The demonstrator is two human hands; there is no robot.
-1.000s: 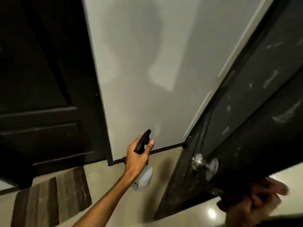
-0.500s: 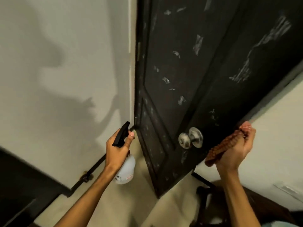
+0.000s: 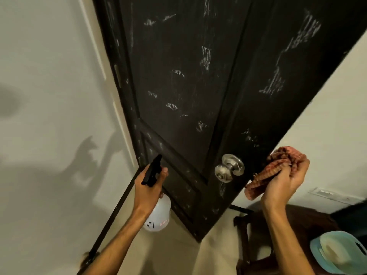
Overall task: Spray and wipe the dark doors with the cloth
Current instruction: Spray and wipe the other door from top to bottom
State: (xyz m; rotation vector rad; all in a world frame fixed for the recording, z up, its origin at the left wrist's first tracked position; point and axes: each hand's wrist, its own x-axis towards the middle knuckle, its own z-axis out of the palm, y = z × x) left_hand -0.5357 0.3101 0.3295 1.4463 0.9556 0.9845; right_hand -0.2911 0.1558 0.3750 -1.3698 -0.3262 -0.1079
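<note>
White plastic forms the body of the spray bottle, low and left of centre; whether there is liquid inside cannot be told. Your left hand has its grip closed around the bottle's neck, thumb lying beside the black trigger head, nozzle tilted up toward the dark door. The door fills the upper centre of the frame, streaked with pale smears, and its metal knob sits between your two hands. Your right hand, right of centre and raised near the door's edge, has its grip closed on the bunched reddish cloth. A label with small marks and red print sits low on the bottle; it is too blurred to read. At lower right a pale blue basin shows a whitish interior.
</note>
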